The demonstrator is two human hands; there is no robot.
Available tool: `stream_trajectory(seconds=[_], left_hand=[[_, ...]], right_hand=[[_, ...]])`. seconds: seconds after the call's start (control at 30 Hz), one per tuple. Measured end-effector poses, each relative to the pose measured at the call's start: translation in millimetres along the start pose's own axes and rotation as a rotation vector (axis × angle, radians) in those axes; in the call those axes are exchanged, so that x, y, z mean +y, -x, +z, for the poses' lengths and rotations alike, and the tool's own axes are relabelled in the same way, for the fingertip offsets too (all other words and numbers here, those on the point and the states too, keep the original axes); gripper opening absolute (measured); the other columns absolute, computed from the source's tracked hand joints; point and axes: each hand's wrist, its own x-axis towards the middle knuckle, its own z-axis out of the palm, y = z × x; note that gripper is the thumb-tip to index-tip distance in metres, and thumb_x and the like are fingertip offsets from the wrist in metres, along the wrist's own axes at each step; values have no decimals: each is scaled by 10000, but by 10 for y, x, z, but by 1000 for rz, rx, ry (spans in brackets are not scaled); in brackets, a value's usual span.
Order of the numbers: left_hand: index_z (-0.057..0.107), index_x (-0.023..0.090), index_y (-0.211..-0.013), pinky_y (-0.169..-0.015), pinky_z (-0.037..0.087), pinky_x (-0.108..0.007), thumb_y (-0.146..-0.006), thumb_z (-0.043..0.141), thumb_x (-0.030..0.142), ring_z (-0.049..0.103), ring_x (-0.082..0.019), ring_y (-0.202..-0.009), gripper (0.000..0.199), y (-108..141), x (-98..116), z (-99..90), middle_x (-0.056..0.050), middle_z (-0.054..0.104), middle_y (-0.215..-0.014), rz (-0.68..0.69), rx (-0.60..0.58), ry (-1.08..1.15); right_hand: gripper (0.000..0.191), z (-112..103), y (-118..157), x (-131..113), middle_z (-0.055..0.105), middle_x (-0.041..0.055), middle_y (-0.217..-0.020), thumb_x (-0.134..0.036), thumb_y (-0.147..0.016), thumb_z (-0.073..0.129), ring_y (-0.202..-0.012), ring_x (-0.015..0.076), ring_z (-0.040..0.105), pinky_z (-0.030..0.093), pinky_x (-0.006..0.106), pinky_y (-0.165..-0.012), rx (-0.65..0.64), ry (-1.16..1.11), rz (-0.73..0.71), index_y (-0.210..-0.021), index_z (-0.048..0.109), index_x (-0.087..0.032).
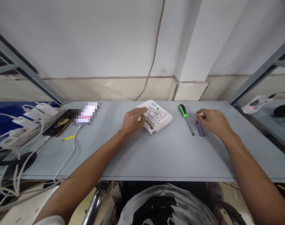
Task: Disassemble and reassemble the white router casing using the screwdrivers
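Note:
A white, flat, box-shaped electronic device [159, 117] with rounded corners lies on the table, a printed label and small holes on its upper face. My left hand [134, 120] grips it at the left side, fingers over the top and thumb near the edge. To the right, my right hand [211, 120] has thumb and fingers pinched at the upper end of a small screwdriver with a clear purple handle [199, 129]; its shaft is mostly hidden by the fingers. Between the device and that hand lies a longer screwdriver with a green and black handle [183, 110], its shaft towards me.
On the left of the grey table [170, 159] are a dark phone [59, 123], a lit, blurred-out screen [87, 114], white chargers [34, 114] and loose white cables [73, 147]. A yellow tag [68, 137] lies nearby. Metal frame posts stand at both sides; a wall closes the back.

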Motion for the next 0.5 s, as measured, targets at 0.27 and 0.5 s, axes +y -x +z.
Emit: stream_trajectory(seconds=[0.27, 0.5], left_hand=[[798, 209, -744, -745, 568, -276, -833, 514, 127, 713, -169, -681, 309, -143, -80, -123, -10, 798, -785, -431, -95, -138], [827, 166, -797, -654, 479, -279, -790, 520, 160, 620, -151, -649, 307, -251, -171, -186, -69, 762, -730, -621, -201, -197]], right_hand=[[304, 45, 123, -285, 759, 70, -974, -325, -1017, 482, -777, 236, 683, 528, 393, -722, 151, -92, -232, -1080, 765, -232], [655, 258, 105, -646, 362, 184, -1684, -234, -1002, 554, -1498, 380, 449, 499, 560, -1136, -68, -52, -583, -1636, 394, -255]])
